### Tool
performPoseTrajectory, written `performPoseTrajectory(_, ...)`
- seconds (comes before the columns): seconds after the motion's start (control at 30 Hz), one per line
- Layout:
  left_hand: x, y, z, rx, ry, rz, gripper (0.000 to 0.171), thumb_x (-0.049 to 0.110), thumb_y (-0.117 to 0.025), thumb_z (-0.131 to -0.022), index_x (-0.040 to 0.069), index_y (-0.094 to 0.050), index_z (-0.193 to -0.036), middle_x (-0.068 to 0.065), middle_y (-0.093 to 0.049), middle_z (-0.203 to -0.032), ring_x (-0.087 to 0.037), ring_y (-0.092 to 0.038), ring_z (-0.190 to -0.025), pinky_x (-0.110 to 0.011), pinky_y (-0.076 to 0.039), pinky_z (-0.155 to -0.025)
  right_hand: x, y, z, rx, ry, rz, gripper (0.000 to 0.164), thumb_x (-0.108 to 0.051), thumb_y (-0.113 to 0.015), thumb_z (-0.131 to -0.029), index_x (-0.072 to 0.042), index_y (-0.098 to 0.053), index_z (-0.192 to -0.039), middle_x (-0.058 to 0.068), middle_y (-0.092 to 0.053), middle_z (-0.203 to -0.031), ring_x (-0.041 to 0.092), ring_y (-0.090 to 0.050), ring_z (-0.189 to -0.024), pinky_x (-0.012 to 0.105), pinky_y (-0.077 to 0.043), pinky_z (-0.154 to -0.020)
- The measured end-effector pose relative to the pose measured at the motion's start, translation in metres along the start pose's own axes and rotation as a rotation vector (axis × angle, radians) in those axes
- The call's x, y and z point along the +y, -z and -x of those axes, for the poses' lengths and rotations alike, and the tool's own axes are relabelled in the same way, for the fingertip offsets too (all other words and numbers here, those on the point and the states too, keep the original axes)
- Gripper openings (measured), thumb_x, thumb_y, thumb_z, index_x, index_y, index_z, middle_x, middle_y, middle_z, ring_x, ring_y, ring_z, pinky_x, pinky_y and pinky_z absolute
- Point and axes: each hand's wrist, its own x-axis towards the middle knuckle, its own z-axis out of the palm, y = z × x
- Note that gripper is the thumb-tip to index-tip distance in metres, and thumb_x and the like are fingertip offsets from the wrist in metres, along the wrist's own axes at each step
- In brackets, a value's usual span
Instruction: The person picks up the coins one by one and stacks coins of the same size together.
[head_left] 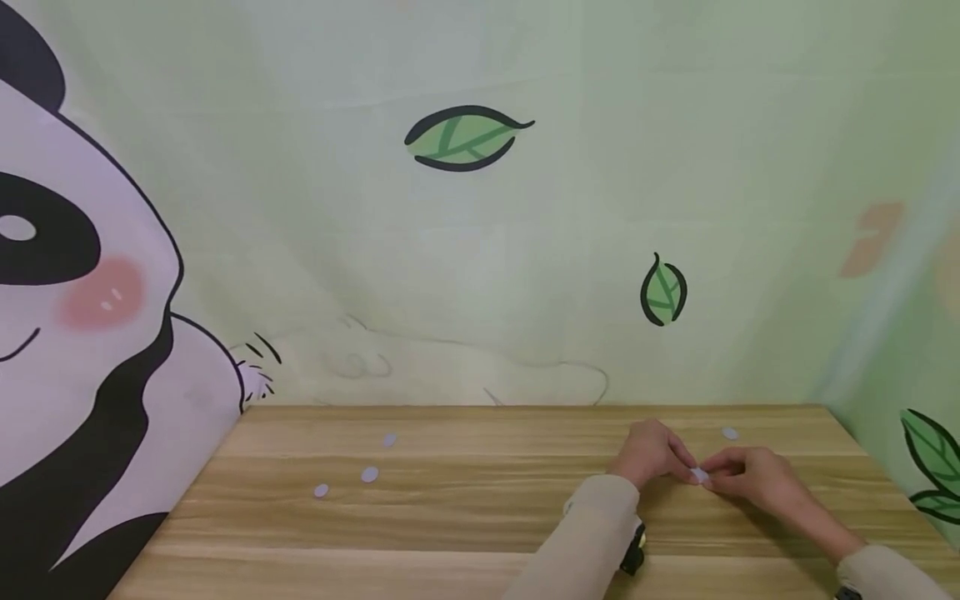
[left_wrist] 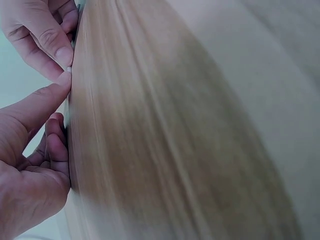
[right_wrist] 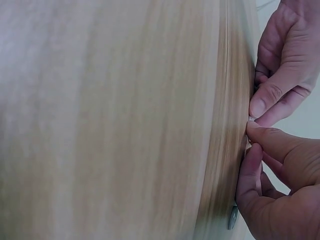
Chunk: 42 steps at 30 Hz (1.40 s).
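Over the right part of the wooden table, my left hand (head_left: 651, 452) and my right hand (head_left: 757, 477) meet fingertip to fingertip. Between them is a small, thin whitish disc (head_left: 699, 475), which both hands pinch with thumb and fingers. From the left wrist, the disc (left_wrist: 69, 69) shows only as a sliver between the left thumb and the other hand's fingers. The right wrist view also shows just a bit of the disc (right_wrist: 251, 119), mostly hidden by fingertips. Just beyond the right hand, another pale disc (head_left: 730, 433) lies flat on the table.
Three more pale discs lie on the left part of the wooden table (head_left: 450, 525): one nearer the back (head_left: 390, 439), a larger-looking one (head_left: 370, 474) and one farther left (head_left: 321, 491). Behind the table's back edge hangs a green backdrop (head_left: 480, 250) with a panda and leaves.
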Motion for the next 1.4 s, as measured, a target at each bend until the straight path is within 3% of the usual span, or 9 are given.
performPoseTrajectory(0.23,-0.001,-0.001,0.0,0.012,-0.016,-0.001,0.017,0.01,-0.096,-0.066,0.013,-0.083,-0.074,0.009,-0.075,-0.07,0.008,-0.056,-0.07,-0.007,-0.042,-0.07,-0.001,0.001,-0.001,-0.019,-0.042,-0.02,0.028,-0.026,-0.081,-0.087,-0.007,-0.078,-0.106,0.005,-0.076,-0.095,0.015,-0.062,-0.088,0.032,-0.048,-0.072)
performPoseTrajectory(0.43,-0.004,-0.001,-0.003,0.015,-0.028,-0.044,0.017,0.014,-0.097,-0.065,0.016,-0.083,-0.075,0.013,-0.075,-0.074,0.009,-0.056,-0.072,-0.007,-0.042,-0.07,-0.003,0.001,-0.002,-0.036,-0.069,-0.047,0.031,-0.029,-0.082,-0.087,-0.007,-0.078,-0.108,0.004,-0.076,-0.098,0.013,-0.061,-0.088,0.029,-0.048,-0.072)
performPoseTrajectory(0.67,-0.006,0.001,-0.006,0.015,-0.008,-0.047,0.018,0.013,-0.097,-0.065,0.016,-0.083,-0.075,0.012,-0.075,-0.074,0.007,-0.056,-0.072,-0.008,-0.042,-0.071,-0.006,-0.001,-0.004,-0.05,-0.056,-0.108,0.03,-0.024,-0.081,-0.087,-0.003,-0.077,-0.108,0.005,-0.075,-0.095,0.012,-0.058,-0.079,0.026,-0.048,-0.066)
performPoseTrajectory(1.03,-0.014,0.008,-0.006,-0.042,-0.034,-0.076,0.017,0.015,-0.097,-0.066,0.017,-0.083,-0.076,0.012,-0.075,-0.072,0.007,-0.058,-0.075,-0.008,-0.042,-0.074,-0.01,-0.004,-0.008,-0.058,0.013,-0.056,0.021,-0.028,-0.085,-0.083,-0.012,-0.081,-0.096,0.001,-0.078,-0.093,0.006,-0.057,-0.079,0.023,-0.046,-0.067)
performPoseTrajectory(1.4,-0.022,0.022,0.002,-0.056,-0.012,-0.061,0.014,0.015,-0.095,-0.069,0.016,-0.083,-0.076,0.011,-0.074,-0.07,0.007,-0.058,-0.076,-0.009,-0.043,-0.076,-0.019,-0.016,-0.012,-0.072,0.056,-0.129,0.018,-0.024,-0.085,-0.082,-0.01,-0.08,-0.093,-0.002,-0.074,-0.08,0.005,-0.053,-0.059,0.023,-0.044,-0.053)
